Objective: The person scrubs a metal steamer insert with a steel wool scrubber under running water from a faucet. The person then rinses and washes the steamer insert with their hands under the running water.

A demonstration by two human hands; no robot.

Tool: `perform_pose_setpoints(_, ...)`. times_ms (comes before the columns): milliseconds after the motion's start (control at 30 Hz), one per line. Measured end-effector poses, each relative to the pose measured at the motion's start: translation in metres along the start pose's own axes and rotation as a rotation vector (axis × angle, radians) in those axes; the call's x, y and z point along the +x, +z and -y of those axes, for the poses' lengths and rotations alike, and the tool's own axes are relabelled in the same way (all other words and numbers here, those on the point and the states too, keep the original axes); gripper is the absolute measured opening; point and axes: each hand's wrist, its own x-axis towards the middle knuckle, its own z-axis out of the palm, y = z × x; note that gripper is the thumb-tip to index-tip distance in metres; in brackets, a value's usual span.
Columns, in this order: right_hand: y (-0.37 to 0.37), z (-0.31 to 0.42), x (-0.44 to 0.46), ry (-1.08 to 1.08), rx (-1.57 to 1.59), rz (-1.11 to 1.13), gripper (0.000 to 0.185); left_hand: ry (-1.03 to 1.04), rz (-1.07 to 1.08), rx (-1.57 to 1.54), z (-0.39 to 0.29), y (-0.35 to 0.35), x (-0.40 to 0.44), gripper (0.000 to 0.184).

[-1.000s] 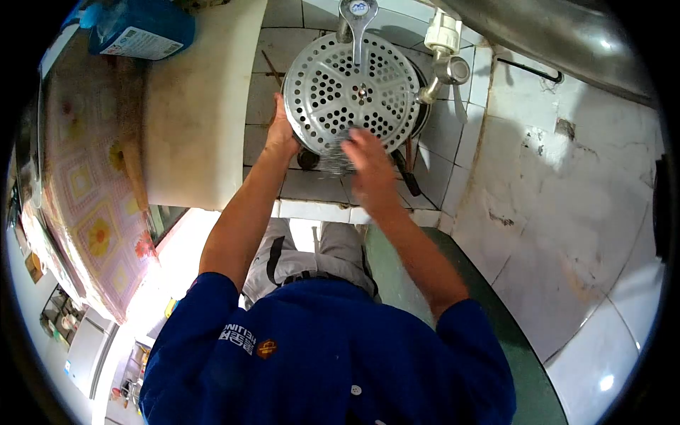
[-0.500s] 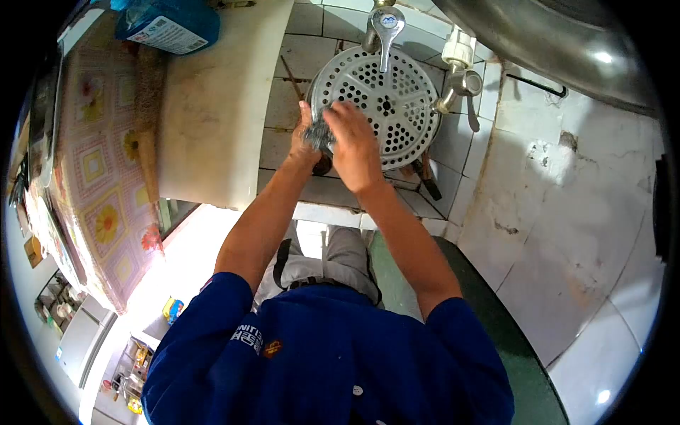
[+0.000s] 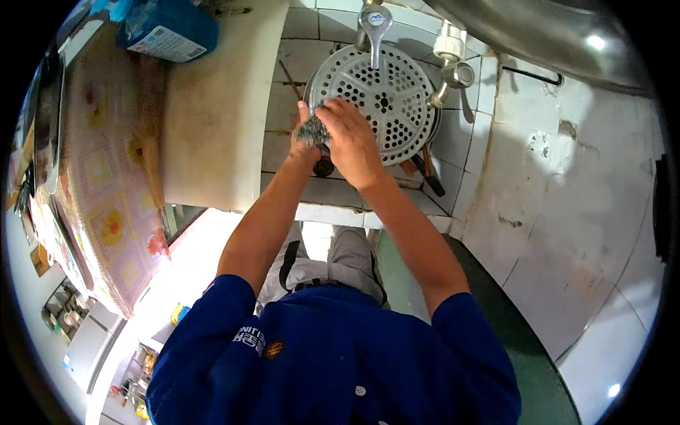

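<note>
A round metal steamer tray (image 3: 401, 106), pierced with many holes, sits in the tiled sink under the tap. My left hand (image 3: 303, 142) is closed at its left rim, thumb pointing up; the fingers behind the rim are hidden. Between my hands is a grey steel wool scrubber (image 3: 312, 132). My right hand (image 3: 352, 145) has its bent fingers on the scrubber, pressing it against the tray's left edge. Just below, a dark round drain fitting (image 3: 323, 166) partly shows.
A lever tap (image 3: 376, 32) hangs over the tray, with a second valve (image 3: 457, 76) to its right. Dark-handled tools (image 3: 429, 173) lie at the sink's lower right. A pale board (image 3: 212, 120) and blue bottle (image 3: 173, 32) are left; a large metal pan (image 3: 559, 42) is upper right.
My right hand and the scrubber have shifted slightly at the tray's left edge, and more of the drain fitting shows. The whole view has tilted a little.
</note>
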Motion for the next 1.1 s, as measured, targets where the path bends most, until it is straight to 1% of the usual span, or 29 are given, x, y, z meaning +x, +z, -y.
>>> perform_pose_setpoints(67,-0.008,-0.004,-0.011,-0.014,-0.019,0.02,0.051,0.036,0.023,0.054,0.003,-0.001,-0.007,0.074)
perform_pose_setpoints(100,-0.019,-0.01,-0.04,0.046,-0.062,0.099,0.051,0.09,-0.113,0.161,-0.003,0.023,-0.029,0.073)
perform_pose_setpoints(133,-0.03,-0.019,-0.064,0.108,-0.104,0.18,0.051,0.06,-0.123,0.055,0.0,0.021,-0.027,0.075)
perform_pose_setpoints(167,-0.039,-0.031,-0.076,0.096,-0.106,0.188,0.051,0.062,-0.153,0.054,0.0,0.021,-0.026,0.076)
perform_pose_setpoints(233,-0.055,-0.038,-0.087,0.126,-0.092,0.0,0.048,0.053,-0.19,0.051,0.004,0.016,-0.022,0.078)
perform_pose_setpoints(267,-0.048,-0.04,-0.088,0.139,-0.097,0.004,0.048,0.057,-0.169,0.079,0.008,0.012,-0.018,0.079)
perform_pose_setpoints(333,-0.026,-0.022,-0.041,0.098,0.013,-0.15,0.046,0.072,-0.132,0.112,0.008,0.014,-0.015,0.081)
perform_pose_setpoints(400,-0.011,-0.008,-0.027,-0.094,0.057,-0.016,0.045,0.103,-0.082,0.286,0.002,0.014,-0.025,0.083)
perform_pose_setpoints(433,-0.016,-0.004,-0.03,-0.127,-0.027,0.054,0.044,0.058,-0.093,0.334,-0.001,0.01,-0.024,0.082)
perform_pose_setpoints(467,-0.026,-0.01,-0.04,-0.126,-0.027,0.054,0.044,0.057,-0.093,0.334,0.003,0.01,-0.023,0.082)
perform_pose_setpoints(533,-0.053,-0.039,-0.062,0.198,-0.109,0.11,0.044,0.065,-0.078,0.104,0.008,0.008,-0.017,0.078)
perform_pose_setpoints(567,-0.057,-0.055,-0.065,0.19,-0.109,0.117,0.044,0.07,-0.082,0.095,0.006,0.01,-0.018,0.078)
perform_pose_setpoints(633,-0.066,-0.073,-0.073,0.73,0.1,-0.354,0.046,0.059,-0.112,0.1,0.005,0.021,-0.031,0.076)
perform_pose_setpoints(667,-0.063,-0.069,-0.075,0.726,0.098,-0.357,0.046,0.066,-0.12,0.106,0.001,0.026,-0.031,0.075)
perform_pose_setpoints(700,-0.056,-0.054,-0.076,0.489,0.017,-0.231,0.048,0.054,-0.108,0.055,0.002,0.021,-0.024,0.074)
perform_pose_setpoints(733,-0.054,-0.044,-0.077,0.257,-0.062,-0.101,0.051,0.058,-0.111,0.078,0.0,0.02,-0.027,0.074)
perform_pose_setpoints(767,-0.056,-0.045,-0.076,0.133,-0.118,-0.009,0.053,0.069,-0.108,0.09,0.0,0.019,-0.029,0.074)
perform_pose_setpoints(800,-0.059,-0.054,-0.075,0.133,-0.117,-0.012,0.053,0.082,-0.103,0.102,0.0,0.02,-0.03,0.074)
perform_pose_setpoints(867,-0.064,-0.079,-0.065,0.589,0.033,-0.359,0.053,0.057,-0.145,0.115,-0.003,0.023,-0.03,0.074)
perform_pose_setpoints(900,-0.067,-0.075,-0.059,0.69,0.172,-0.38,0.053,0.03,-0.185,0.127,-0.004,0.025,-0.03,0.074)
perform_pose_setpoints(933,-0.07,-0.07,-0.052,0.791,0.307,-0.413,0.052,0.031,-0.18,0.128,-0.004,0.027,-0.03,0.074)
perform_pose_setpoints(1000,-0.064,-0.056,-0.047,0.031,-0.166,-0.114,0.05,0.052,-0.137,0.106,-0.003,0.028,-0.029,0.071)
perform_pose_setpoints(1033,-0.065,-0.057,-0.044,-0.038,-0.228,-0.083,0.05,0.057,-0.081,0.074,-0.002,0.022,-0.025,0.071)
perform_pose_setpoints(1067,-0.068,-0.068,-0.043,-0.034,-0.227,-0.08,0.05,0.052,-0.085,0.074,0.0,0.018,-0.024,0.071)
perform_pose_setpoints(1100,-0.076,-0.076,-0.033,0.357,-0.068,-0.207,0.05,0.026,-0.124,0.093,-0.001,0.021,-0.028,0.07)
